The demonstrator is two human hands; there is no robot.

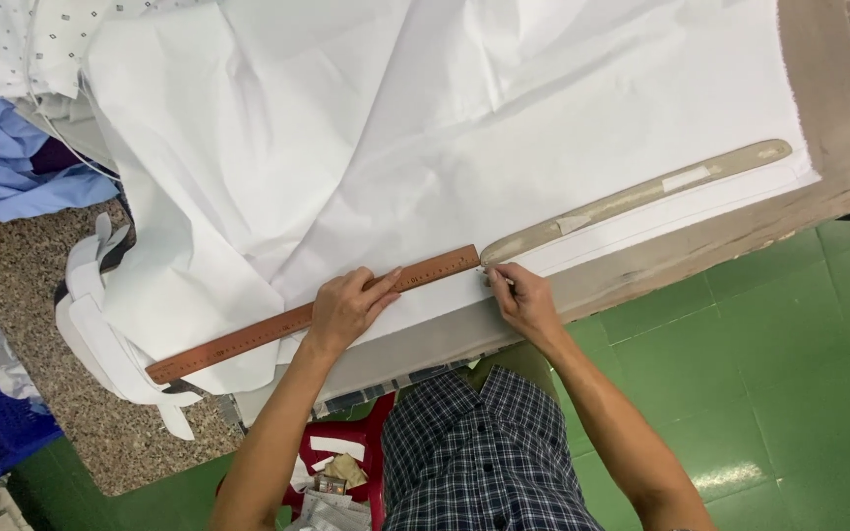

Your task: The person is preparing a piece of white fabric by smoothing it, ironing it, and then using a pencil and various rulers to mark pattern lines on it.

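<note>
We are looking down at our own two hands working on a large sheet of white fabric (pixel 464 128) that is spreading over the table (pixel 828 128) and bunching into folds toward the upper left. Our left hand (pixel 346 307) is lying flat and open, palm down, pressing on a long brown wooden ruler (pixel 317 313) that is running slantwise across the near edge of the fabric, from low on the left up to the right. The fingers (pixel 386 281) are stretching along the ruler toward its right end.

Our right hand (pixel 523 300) is curling shut around a small marking tool (pixel 500 278), too small for us to tell its kind, with the tip touching the fabric just beside the ruler's right end. Right there a long, curved beige pattern piece (pixel 641 195) is beginning; it is lying flat on the fabric and tapering away toward the upper right, nearly in line with the ruler.

At the far left, blue cloth (pixel 2 167) is piling up beside a dotted white fabric (pixel 22 39), and white strips (pixel 100 334) are hanging over a speckled brown surface (pixel 22 265). Below us we are seeing our dark checked shirt (pixel 474 442), a red stool (pixel 356 442) holding scraps, and the green tiled floor (pixel 789 374) to the right.
</note>
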